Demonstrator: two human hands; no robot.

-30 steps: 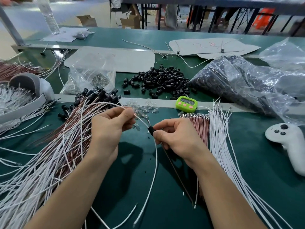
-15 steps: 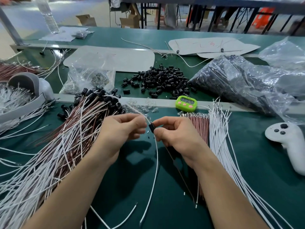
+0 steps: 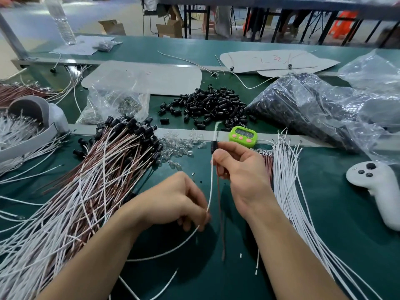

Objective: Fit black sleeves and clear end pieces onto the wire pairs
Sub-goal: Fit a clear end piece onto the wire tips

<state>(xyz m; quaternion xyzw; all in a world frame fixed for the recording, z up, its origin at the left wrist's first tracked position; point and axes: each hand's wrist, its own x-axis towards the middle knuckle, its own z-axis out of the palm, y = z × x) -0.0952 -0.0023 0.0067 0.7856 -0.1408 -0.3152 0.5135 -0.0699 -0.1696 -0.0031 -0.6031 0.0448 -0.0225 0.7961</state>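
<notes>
At left lay a heap of sleeved wire pairs. Your left hand, fingers curled, pinched the white wire low down. Your right hand pinched the lower end of the upright black sleeve above the green mat, with the brown wire hanging beside the white one. Behind it sat a green timer, its digits unreadable. A white controller lay far right.
</notes>
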